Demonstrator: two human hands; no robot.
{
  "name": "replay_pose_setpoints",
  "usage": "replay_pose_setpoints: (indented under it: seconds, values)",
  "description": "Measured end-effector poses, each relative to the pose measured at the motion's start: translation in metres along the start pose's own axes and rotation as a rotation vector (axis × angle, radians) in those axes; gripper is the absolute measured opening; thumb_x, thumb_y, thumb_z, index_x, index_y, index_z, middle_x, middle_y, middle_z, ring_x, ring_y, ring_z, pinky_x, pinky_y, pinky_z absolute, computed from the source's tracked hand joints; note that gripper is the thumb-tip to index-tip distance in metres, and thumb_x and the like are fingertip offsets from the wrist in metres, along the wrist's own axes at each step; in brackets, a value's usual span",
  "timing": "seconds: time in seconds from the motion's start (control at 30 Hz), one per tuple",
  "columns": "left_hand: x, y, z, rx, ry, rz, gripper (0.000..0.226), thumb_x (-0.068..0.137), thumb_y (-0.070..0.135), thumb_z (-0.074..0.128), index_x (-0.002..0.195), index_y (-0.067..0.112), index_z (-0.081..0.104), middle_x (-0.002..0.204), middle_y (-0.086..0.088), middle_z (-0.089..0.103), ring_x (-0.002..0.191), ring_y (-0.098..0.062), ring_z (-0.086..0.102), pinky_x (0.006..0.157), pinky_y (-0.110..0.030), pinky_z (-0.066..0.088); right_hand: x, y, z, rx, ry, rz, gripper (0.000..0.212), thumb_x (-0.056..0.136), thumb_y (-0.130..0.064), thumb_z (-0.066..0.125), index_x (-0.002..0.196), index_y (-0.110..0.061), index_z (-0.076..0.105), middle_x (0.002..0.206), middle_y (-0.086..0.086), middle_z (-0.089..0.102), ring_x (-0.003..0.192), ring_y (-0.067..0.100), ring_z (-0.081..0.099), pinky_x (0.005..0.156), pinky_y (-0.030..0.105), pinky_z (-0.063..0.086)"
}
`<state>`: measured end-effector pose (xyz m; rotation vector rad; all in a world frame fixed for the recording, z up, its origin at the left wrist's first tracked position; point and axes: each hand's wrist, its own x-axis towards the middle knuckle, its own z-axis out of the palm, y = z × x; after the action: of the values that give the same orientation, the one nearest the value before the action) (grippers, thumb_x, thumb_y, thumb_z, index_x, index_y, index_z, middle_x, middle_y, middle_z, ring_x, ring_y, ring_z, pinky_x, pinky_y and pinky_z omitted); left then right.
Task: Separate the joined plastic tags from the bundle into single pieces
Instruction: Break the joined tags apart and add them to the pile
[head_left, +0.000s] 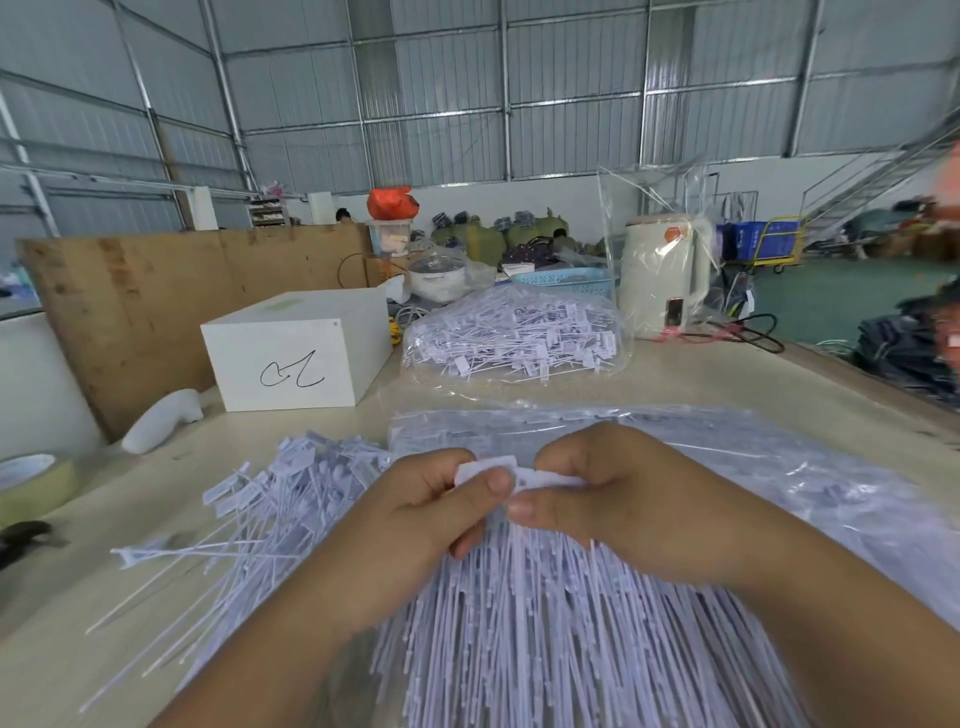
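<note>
At the centre of the view, both hands meet over a bundle of joined white plastic tags (561, 623), whose thin stems fan down toward six o'clock. The left hand (415, 514) pinches the flat white tag head (488, 470) at the top of the bundle between thumb and curled fingers. The right hand (623, 499), touching it from three o'clock, pinches the neighbouring heads the same way, thumbs nearly together.

At nine o'clock from the hands lies a loose heap of single white tags (270, 499) on the pale beige table (727, 384). Under and behind the hands, toward two o'clock, lie flat clear plastic packs of more tags (779, 457). At twelve o'clock sits a bulging clear bag of tags (514, 338), with a white cardboard box marked in black pen (296, 348) at eleven o'clock and a cream kettle wrapped in clear film (665, 275) at one o'clock.

The likely risk is a pull that tears several tags away together because the grip spans more than one head. A sharp twist could also snap a thin stem, or the fanned bundle could slip and mix with the finished heap.
</note>
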<state>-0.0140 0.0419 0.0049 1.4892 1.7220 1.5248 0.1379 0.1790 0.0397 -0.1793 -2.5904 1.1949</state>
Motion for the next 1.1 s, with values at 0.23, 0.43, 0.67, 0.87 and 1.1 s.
replay_pose_setpoints:
  seconds: [0.23,0.43,0.67,0.87,1.1]
  values:
    - [0.005,0.008,0.009,-0.184,0.148,0.076,0.031,0.084,0.035,0.057,0.055,0.025,0.057,0.05,0.009,0.043,0.047,-0.008,0.039,0.05,-0.014,0.034,0.002,-0.008,0.015,0.06,0.228,-0.048,0.042,0.092,-0.031,0.065,0.059,-0.012,0.046,0.045,-0.01,0.028,0.039,0.004,0.025,0.04,0.018,0.021]
    - [0.001,0.011,0.009,-0.382,0.304,0.044,0.03,0.08,0.035,0.061,0.06,0.014,0.051,0.049,0.002,0.04,0.05,-0.015,0.033,0.06,-0.034,0.024,0.006,-0.01,0.011,0.264,0.64,-0.102,0.049,0.092,-0.04,0.062,0.066,-0.003,0.042,0.049,-0.007,0.031,0.038,0.006,0.028,0.036,0.014,0.026]
    - [-0.001,0.011,0.012,-0.226,0.1,0.057,0.029,0.078,0.039,0.063,0.056,0.023,0.054,0.051,0.007,0.039,0.048,-0.008,0.034,0.048,-0.014,0.031,0.004,-0.001,0.024,0.074,0.154,-0.095,0.028,0.085,-0.047,0.067,0.106,-0.049,0.048,0.078,-0.004,0.065,0.079,0.026,0.062,0.065,0.037,0.047]
    - [-0.003,0.01,0.008,-0.168,-0.149,-0.03,0.029,0.089,0.038,0.059,0.064,0.03,0.07,0.054,0.015,0.055,0.054,-0.001,0.049,0.058,-0.014,0.038,0.005,0.003,0.022,-0.105,0.09,0.0,0.078,0.065,-0.062,0.077,0.128,-0.057,0.033,0.082,-0.025,0.053,0.076,-0.009,0.055,0.064,0.011,0.038]
    - [-0.004,0.008,0.009,-0.081,-0.238,-0.044,0.028,0.085,0.05,0.059,0.063,0.035,0.068,0.058,0.017,0.058,0.06,0.0,0.055,0.065,-0.015,0.041,0.006,0.005,0.03,-0.21,0.116,-0.014,0.096,0.058,-0.065,0.079,0.133,-0.06,0.019,0.093,-0.038,0.041,0.086,-0.024,0.043,0.066,0.011,0.035]
